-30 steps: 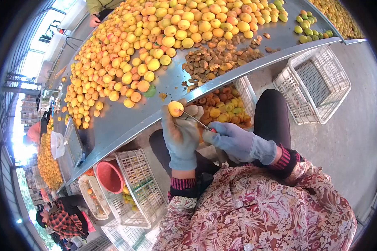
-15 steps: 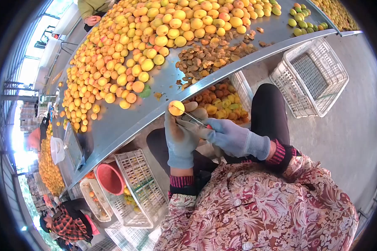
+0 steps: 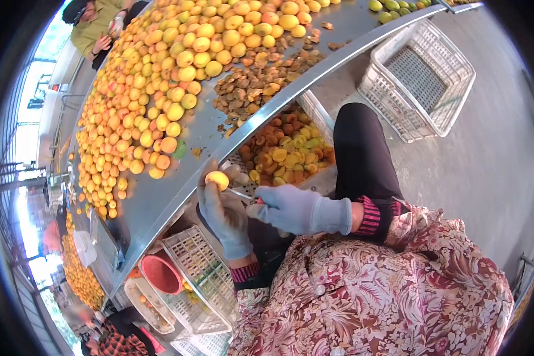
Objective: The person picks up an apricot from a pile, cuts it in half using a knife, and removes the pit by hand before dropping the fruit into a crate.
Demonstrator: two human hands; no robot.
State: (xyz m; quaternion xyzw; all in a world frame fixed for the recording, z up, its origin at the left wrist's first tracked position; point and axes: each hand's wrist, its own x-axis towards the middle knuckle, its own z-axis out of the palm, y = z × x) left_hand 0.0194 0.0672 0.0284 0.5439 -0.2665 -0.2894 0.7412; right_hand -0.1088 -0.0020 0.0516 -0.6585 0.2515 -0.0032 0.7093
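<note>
Left of centre, the gloved left hand [image 3: 225, 222] pinches a yellow fruit [image 3: 217, 180]; the gloved right hand [image 3: 299, 209] clasps a thin metal tool [image 3: 241, 194] angled toward the fruit; a slip off the rounded skin could jab the holding fingers.

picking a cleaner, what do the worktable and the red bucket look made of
The worktable looks like bare sheet metal, perhaps stainless steel: grey, with shiny highlights along its edge. The red bucket is probably plastic: smooth, evenly coloured.
</note>
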